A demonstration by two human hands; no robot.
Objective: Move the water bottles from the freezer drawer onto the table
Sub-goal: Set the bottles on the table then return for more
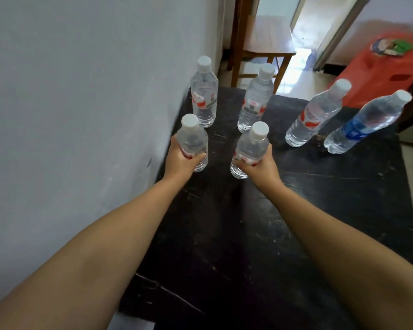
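My left hand point(180, 158) grips a clear water bottle point(192, 136) with a white cap, upright, its base at the dark table point(320, 198) near the wall. My right hand point(260, 164) grips a second clear bottle point(250, 146) with a red label, upright beside it. Behind them stand two red-labelled bottles, one at the back left point(204, 94) and one at the back middle point(256, 98). Further right stand another red-labelled bottle point(316, 114) and a blue-labelled bottle point(365, 122). The freezer drawer is out of view.
A grey wall point(81, 115) runs along the table's left side. Beyond the far edge stands a wooden chair point(265, 44). A red plastic stool point(386, 67) sits past the right back corner. The near part of the tabletop is bare and scratched.
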